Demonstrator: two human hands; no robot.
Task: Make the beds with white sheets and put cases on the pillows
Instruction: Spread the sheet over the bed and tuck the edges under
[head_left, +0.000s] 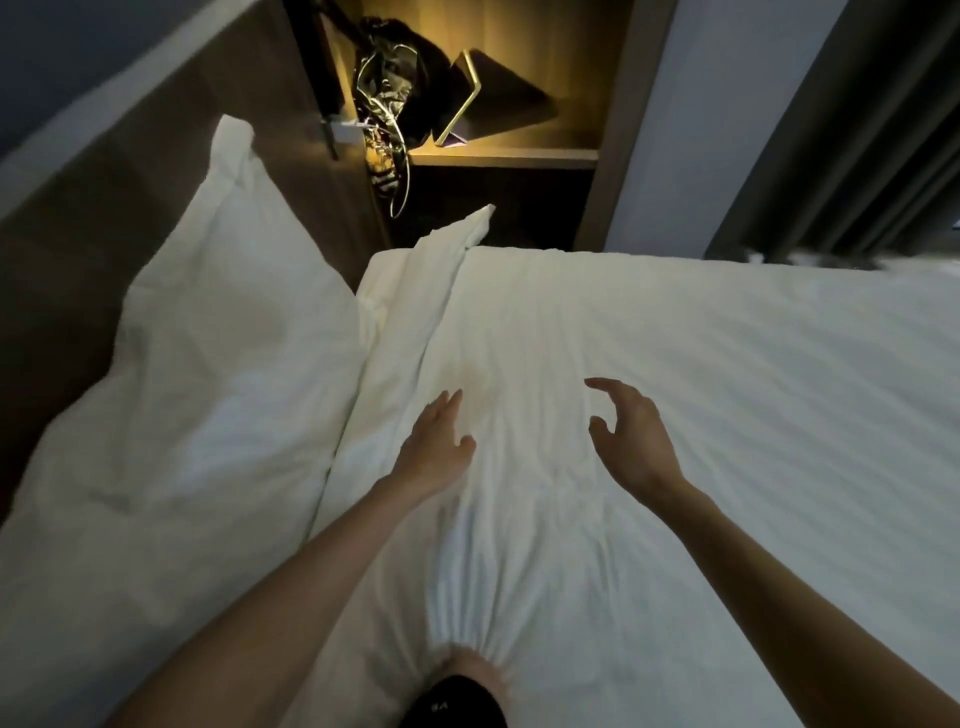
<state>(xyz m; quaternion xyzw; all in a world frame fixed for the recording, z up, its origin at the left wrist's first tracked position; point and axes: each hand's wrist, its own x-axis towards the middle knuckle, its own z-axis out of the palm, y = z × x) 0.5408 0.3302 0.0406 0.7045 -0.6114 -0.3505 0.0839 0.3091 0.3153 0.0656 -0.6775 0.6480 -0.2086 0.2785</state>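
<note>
A white sheet (675, 389) covers the bed and wrinkles toward a knee pressing into it at the bottom middle. A white cased pillow (197, 374) leans against the headboard on the left. My left hand (436, 447) lies on the sheet with straight fingers, just right of the pillow's edge. My right hand (628, 431) hovers a little above the sheet with its fingers loosely curved and holds nothing. A folded sheet edge (441, 270) runs up to the bed's far corner.
A brown headboard (104, 197) stands at the left. A lit wooden niche (509, 156) beyond the bed holds a dark bag (389, 88) and a dark folded object (493, 98). Dark curtains (857, 130) hang at the right.
</note>
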